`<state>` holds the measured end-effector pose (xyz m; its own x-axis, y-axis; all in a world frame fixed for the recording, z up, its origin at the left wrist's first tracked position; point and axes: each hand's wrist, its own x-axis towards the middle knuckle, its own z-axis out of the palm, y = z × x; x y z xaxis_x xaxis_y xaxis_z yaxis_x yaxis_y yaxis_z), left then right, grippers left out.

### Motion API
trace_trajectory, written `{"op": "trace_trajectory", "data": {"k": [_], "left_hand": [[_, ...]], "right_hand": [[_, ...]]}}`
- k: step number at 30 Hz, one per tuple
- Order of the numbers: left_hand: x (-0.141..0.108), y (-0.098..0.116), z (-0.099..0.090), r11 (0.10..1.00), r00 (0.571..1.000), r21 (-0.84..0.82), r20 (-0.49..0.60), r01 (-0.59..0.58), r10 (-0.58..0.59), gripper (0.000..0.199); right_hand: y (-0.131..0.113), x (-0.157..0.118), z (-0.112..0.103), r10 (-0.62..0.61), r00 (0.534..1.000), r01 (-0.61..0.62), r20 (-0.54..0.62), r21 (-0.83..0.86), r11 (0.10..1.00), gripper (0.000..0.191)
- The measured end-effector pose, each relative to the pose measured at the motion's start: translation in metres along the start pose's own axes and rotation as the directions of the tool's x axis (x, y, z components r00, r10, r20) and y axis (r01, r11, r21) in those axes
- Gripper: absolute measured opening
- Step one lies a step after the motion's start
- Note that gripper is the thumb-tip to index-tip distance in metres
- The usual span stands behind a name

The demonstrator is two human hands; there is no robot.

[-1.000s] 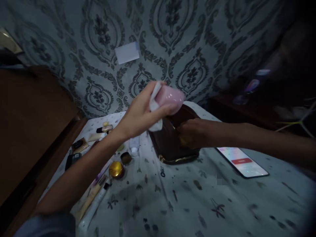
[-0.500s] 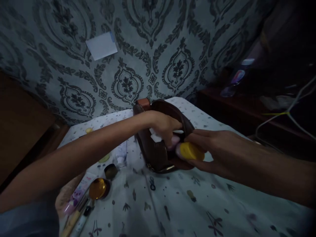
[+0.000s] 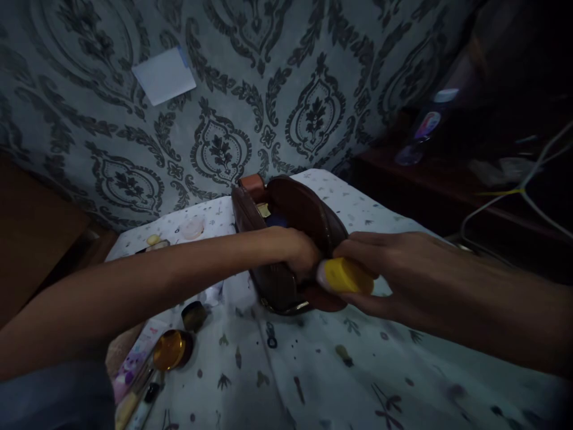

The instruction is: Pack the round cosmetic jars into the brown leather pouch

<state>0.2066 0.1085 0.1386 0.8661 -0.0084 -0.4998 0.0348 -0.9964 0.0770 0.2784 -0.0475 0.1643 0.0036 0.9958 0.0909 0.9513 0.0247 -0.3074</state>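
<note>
A brown toiletry bag (image 3: pixel 275 263) with a zipped rim lies unzipped on the patterned sheet, its mouth facing me. My left hand (image 3: pixel 302 254) reaches down inside it, and the fingers are hidden by the bag. At the bag's right edge, my right hand (image 3: pixel 376 263) is closed around a small container with a yellow cap or body (image 3: pixel 347 276). Its fingertips also touch the bag's rim. Behind my left wrist, something dark blue and a small pale yellowish piece (image 3: pixel 263 209) show inside the bag.
To the left lie an amber-lidded jar (image 3: pixel 171 350), a dark round cap (image 3: pixel 194 315), a pink and white tube (image 3: pixel 138 355) and several slim sticks or pens. A bottle (image 3: pixel 423 128) stands on the dark furniture at right, near white cables (image 3: pixel 496 203). Patterned wall behind.
My left hand has gone deeper into the bag; the white and pinkish items seen by its fingers are now out of sight. My right hand keeps its hold. The view has shifted slightly.
</note>
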Motion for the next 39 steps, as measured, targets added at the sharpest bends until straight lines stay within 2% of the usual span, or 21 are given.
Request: {"op": "trace_trajectory", "data": {"k": [2,4,8,12,14,17,19,20,23,25,26,27,28,30,32,33,35,37,39], "left_hand": [[-0.006,0.003,-0.006,0.999,0.995,0.048,0.097,-0.026,0.021,0.033],[-0.012,0.006,-0.012,0.996,0.988,0.077,0.149,-0.047,0.035,0.036],[-0.015,0.012,-0.016,0.994,0.985,0.104,0.174,-0.033,0.015,0.043],[-0.023,0.008,-0.027,0.993,0.981,0.109,0.193,-0.039,0.017,0.045],[-0.037,0.001,-0.038,0.995,0.992,0.098,0.128,0.009,-0.021,0.041],[-0.067,-0.006,-0.048,0.994,0.987,0.064,-0.136,0.09,-0.081,0.028],[-0.086,-0.007,-0.042,0.996,0.938,0.039,-0.342,0.079,-0.061,0.022],[-0.095,-0.007,-0.035,0.996,0.895,0.027,-0.443,0.082,-0.061,0.021],[-0.113,-0.003,-0.01,0.994,0.722,-0.036,-0.685,0.103,-0.099,0.019],[-0.12,-0.001,0.001,0.992,0.622,-0.091,-0.772,0.091,-0.128,0.021],[-0.122,-0.001,0.002,0.99,0.597,-0.11,-0.79,0.087,-0.14,0.022],[-0.122,-0.002,0.001,0.989,0.596,-0.118,-0.789,0.093,-0.15,0.022],[-0.12,-0.003,-0.003,0.988,0.625,-0.111,-0.766,0.107,-0.153,0.022],[-0.112,-0.004,-0.016,0.991,0.747,-0.046,-0.654,0.123,-0.123,0.021],[-0.097,-0.002,-0.031,0.993,0.889,0.056,-0.454,0.101,-0.065,0.022],[-0.088,0.0,-0.037,0.991,0.939,0.108,-0.34,0.08,-0.039,0.024],[-0.066,0.005,-0.043,0.978,0.99,0.199,-0.135,0.055,-0.028,0.03],[-0.045,0.011,-0.04,0.968,0.999,0.25,0.012,0.028,-0.032,0.033],[-0.026,0.012,-0.028,0.974,0.996,0.226,0.084,0.004,-0.024,0.027]], "right_hand": [[0.001,0.0,0.0,-0.007,1.0,0.007,-0.01,0.003,1.0,0.021],[0.002,0.001,0.0,-0.016,1.0,0.016,-0.016,-0.003,1.0,0.019],[0.002,0.004,0.0,-0.044,0.999,0.044,-0.012,-0.009,0.999,0.017],[0.003,0.005,-0.002,-0.041,0.999,0.041,-0.003,-0.004,0.999,0.016],[0.004,0.004,-0.005,-0.033,0.999,0.033,0.002,-0.006,0.999,0.015],[0.005,0.002,-0.009,-0.026,1.0,0.026,-0.006,0.006,1.0,0.018],[0.006,0.0,-0.01,-0.025,1.0,0.025,-0.019,0.018,1.0,0.021],[0.007,0.0,-0.01,-0.027,0.999,0.028,-0.026,0.024,0.999,0.022],[0.013,-0.002,-0.009,-0.039,0.999,0.04,-0.029,0.054,0.998,0.022],[0.018,-0.003,-0.007,-0.037,0.999,0.039,-0.018,0.073,0.997,0.022],[0.02,-0.003,-0.006,-0.034,0.999,0.035,-0.019,0.077,0.996,0.022],[0.023,-0.004,-0.004,-0.031,0.999,0.033,-0.027,0.078,0.996,0.022],[0.025,-0.004,-0.002,-0.029,0.999,0.032,-0.039,0.077,0.997,0.022],[0.027,-0.004,0.002,-0.035,0.998,0.039,-0.061,0.068,0.997,0.022],[0.029,-0.003,0.006,-0.034,0.996,0.038,-0.084,0.048,0.998,0.022],[0.03,-0.003,0.007,-0.034,0.995,0.037,-0.097,0.038,0.999,0.021],[0.031,-0.005,0.009,-0.035,0.992,0.038,-0.123,0.026,0.999,0.02],[0.033,-0.008,0.009,-0.044,0.992,0.048,-0.115,0.03,0.998,0.019],[0.035,-0.013,0.009,-0.048,0.994,0.051,-0.093,0.03,0.998,0.02]]}}
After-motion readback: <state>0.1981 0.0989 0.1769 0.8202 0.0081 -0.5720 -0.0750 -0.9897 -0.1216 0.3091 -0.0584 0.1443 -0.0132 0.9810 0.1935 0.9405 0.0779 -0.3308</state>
